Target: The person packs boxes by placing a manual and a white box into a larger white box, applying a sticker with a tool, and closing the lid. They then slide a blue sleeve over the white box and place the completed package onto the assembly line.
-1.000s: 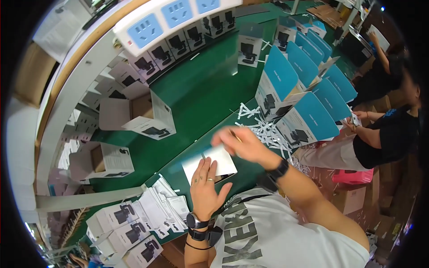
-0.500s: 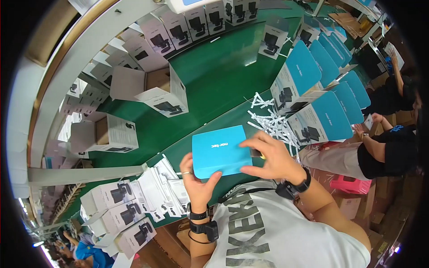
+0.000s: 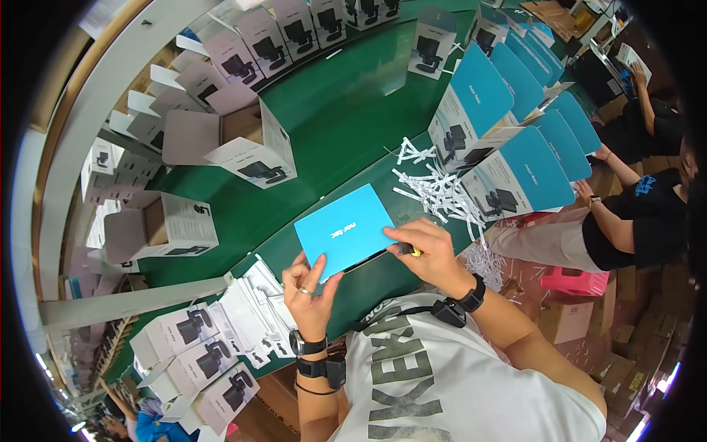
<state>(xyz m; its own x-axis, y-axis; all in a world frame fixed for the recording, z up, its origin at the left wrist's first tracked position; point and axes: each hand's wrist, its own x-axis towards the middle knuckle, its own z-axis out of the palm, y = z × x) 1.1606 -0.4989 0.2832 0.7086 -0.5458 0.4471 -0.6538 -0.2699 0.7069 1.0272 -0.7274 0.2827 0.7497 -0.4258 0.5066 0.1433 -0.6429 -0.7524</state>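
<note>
A box with a bright blue flap is held in front of me, tilted so that its flat blue face shows; most of its body is hidden below. My left hand is closed on its lower left corner, fingers bent and thumb along the edge. On the right edge, the thumb of my right hand presses the blue face. That hand also keeps a small black-and-yellow tool tucked in its curled fingers; its kind is not clear.
White paper strips lie beside blue-flapped cartons on the right. Open white cartons stand on the green table. Folded papers and more cartons are at lower left. Another person works at right.
The box has turned anticlockwise and tilted, so its front side no longer shows. My right fingers have closed in on its right edge; my left fingers have curled more.
</note>
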